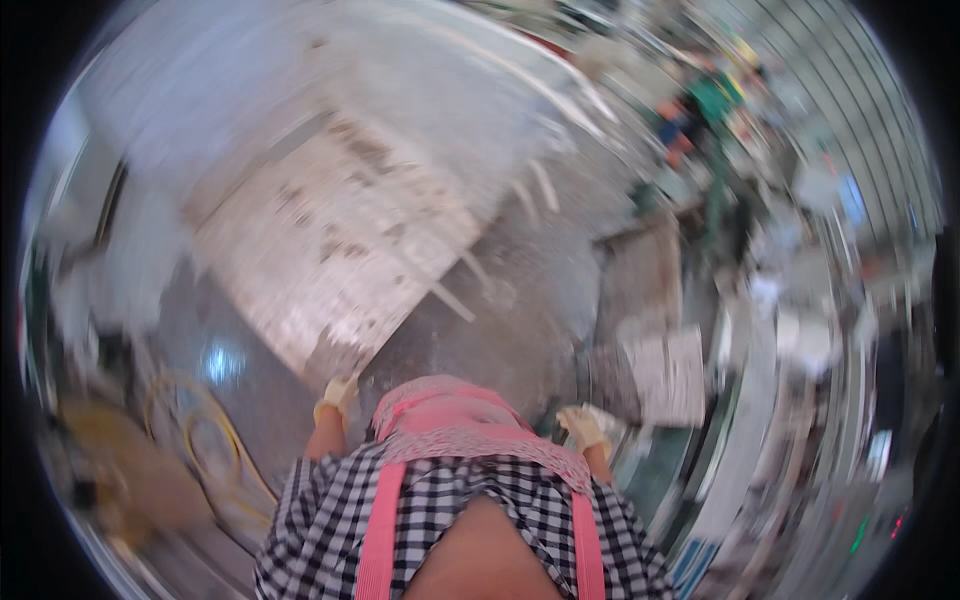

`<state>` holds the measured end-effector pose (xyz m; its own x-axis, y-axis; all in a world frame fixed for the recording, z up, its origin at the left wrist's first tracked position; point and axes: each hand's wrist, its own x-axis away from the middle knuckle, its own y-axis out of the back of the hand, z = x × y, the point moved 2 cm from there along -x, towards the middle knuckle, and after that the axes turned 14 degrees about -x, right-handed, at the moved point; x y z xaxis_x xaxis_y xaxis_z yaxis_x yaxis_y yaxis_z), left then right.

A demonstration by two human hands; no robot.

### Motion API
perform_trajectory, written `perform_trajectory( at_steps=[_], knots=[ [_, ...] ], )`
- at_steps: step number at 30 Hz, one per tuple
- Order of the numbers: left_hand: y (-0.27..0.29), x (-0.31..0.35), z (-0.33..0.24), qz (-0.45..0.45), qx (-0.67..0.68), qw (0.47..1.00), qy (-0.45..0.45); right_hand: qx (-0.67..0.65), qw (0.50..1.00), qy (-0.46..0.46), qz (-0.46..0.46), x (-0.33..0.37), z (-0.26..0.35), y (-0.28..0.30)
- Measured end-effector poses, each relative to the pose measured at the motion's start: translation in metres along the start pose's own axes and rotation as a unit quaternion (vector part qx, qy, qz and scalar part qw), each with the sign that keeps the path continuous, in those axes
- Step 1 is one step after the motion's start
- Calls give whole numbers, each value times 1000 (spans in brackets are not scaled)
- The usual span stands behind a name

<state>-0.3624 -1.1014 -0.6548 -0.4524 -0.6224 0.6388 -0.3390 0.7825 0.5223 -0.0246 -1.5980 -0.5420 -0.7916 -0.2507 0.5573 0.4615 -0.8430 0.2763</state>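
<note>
My left hand [339, 393], in a pale glove, hangs beside my apron at the near corner of a large pale board [290, 270] with dark stains. Whether it touches that corner is lost in the blur. On the other side of the apron is my right hand [583, 427], also in a pale glove, close to a whitish object [612, 424] too smeared to name. The fingers of both hands are too blurred to show a grip. A pink apron [455, 415] covers my front.
Grey floor [530, 290] lies around the board. A yellow hose [215, 425] loops at the left. Pale stacked sheets [668, 378] and a brown panel [640, 270] stand at the right. Long metal rails [740, 430] run beyond them, with cluttered goods [715, 100] at the far right.
</note>
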Motion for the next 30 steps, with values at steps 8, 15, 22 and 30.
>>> perform_trajectory(
  at_steps=[8,15,22,30],
  knots=[
    [19,-7,-103,138,-133,975,-113,115,987,14,-107,64,-41,18],
    [-31,-2,-193,217,-218,938,-164,59,986,-98,-120,177,-106,58],
    [-129,37,-290,261,-191,926,-193,-166,920,-294,-196,205,-209,83],
    [-262,56,-368,317,-201,892,-253,-306,865,-196,-346,187,-262,98]
  ],
)
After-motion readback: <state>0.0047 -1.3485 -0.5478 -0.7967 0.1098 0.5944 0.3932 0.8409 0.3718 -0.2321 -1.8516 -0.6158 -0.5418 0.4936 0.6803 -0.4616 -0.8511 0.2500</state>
